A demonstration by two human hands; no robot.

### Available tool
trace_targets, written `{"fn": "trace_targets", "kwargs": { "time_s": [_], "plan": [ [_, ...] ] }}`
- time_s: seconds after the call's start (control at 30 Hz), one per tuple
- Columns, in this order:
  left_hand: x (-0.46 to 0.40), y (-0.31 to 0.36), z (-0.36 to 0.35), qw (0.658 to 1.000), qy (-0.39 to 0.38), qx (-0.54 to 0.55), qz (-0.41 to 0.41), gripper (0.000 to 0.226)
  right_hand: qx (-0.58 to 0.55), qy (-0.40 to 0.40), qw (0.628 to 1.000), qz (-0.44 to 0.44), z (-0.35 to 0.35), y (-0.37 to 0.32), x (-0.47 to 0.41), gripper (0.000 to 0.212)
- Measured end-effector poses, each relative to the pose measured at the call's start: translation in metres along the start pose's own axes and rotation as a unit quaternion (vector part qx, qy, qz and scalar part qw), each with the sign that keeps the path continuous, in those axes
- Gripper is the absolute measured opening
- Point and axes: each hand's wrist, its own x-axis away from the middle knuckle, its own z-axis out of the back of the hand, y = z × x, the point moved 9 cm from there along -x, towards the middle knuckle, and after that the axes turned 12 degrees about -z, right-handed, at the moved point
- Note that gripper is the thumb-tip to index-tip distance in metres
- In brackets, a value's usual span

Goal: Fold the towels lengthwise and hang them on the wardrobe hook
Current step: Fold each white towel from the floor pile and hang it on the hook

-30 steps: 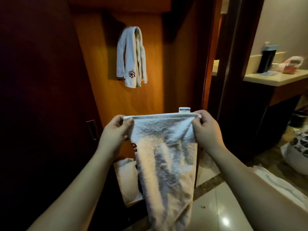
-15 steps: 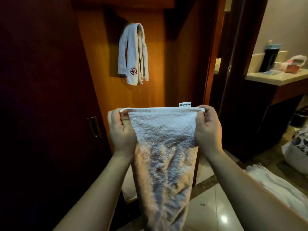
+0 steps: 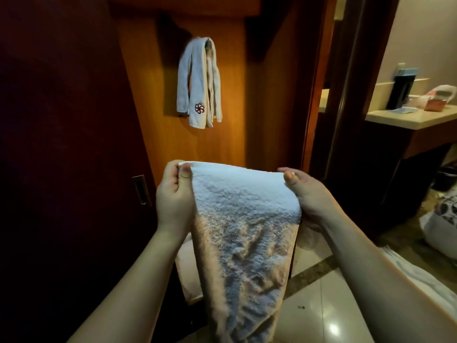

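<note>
The room is dim, with an orange-brown wooden wardrobe panel (image 3: 210, 144) lit from above and a dark sliding door (image 3: 61, 144) to the left of it. High on this panel a white towel with a red flower emblem (image 3: 199, 82) hangs folded over the wardrobe hook; the hook itself is hidden under the cloth. To the right of the panel, past a dark door frame, a pale table (image 3: 410, 117) carries a dark container (image 3: 401, 89) and a white bag with something red in it (image 3: 439, 97). The floor below is glossy light tile (image 3: 329, 305) with a darker stripe.

In front of the panel and lower than the hanging towel, a person holds a second white towel (image 3: 244, 231) by its top edge. The left hand (image 3: 174, 194) is closed on the left corner, with the thumb pressed on the near side of the cloth. The right hand (image 3: 306, 191) grips the right corner, the thumb on top and the fingers behind the fabric. The top edge runs between both hands and slopes a little down toward the right. The towel becomes narrower downward and leaves the picture at the bottom. Both forearms are bare. At the right edge of the view, more white cloth (image 3: 425, 276) lies low beside the right arm.
</note>
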Motion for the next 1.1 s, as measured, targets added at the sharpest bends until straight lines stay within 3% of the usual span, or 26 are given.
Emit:
{"fn": "trace_targets", "kwargs": {
  "time_s": [0.07,0.17,0.33,0.43,0.57,0.73,0.87,0.97,1.1],
  "plan": [
    [0.002,0.002,-0.001,1.000,-0.024,0.006,-0.010,0.019,-0.077,-0.110,0.985,-0.110,-0.010,0.019,0.001,0.068],
    [0.007,-0.002,-0.005,0.998,-0.053,0.032,0.010,0.020,-0.133,-0.130,0.960,-0.210,-0.001,0.041,0.004,0.050],
    [0.011,-0.004,-0.002,0.997,-0.065,0.040,0.017,0.019,-0.100,-0.148,0.972,-0.155,0.003,0.034,0.004,0.031],
    [0.013,-0.012,-0.001,0.995,-0.061,0.064,0.051,0.020,-0.049,-0.110,0.987,-0.103,0.005,0.026,0.002,0.046],
    [0.020,-0.030,-0.005,0.979,-0.071,0.145,0.123,0.024,-0.091,-0.111,0.986,-0.080,-0.001,0.027,0.003,0.057],
    [0.038,-0.049,-0.018,0.950,-0.102,0.194,0.221,0.024,-0.170,-0.124,0.968,-0.136,-0.007,0.047,0.001,0.070],
    [0.055,-0.063,-0.019,0.944,-0.106,0.146,0.275,0.030,-0.158,-0.099,0.963,-0.193,-0.006,0.069,-0.006,0.051],
    [0.065,-0.066,-0.013,0.949,-0.065,0.123,0.281,0.038,-0.168,-0.088,0.949,-0.253,-0.010,0.089,-0.006,0.046],
    [0.094,-0.061,-0.003,0.951,0.017,0.087,0.297,0.035,-0.181,-0.007,0.939,-0.294,-0.017,0.115,-0.001,0.034]
  ]
}}
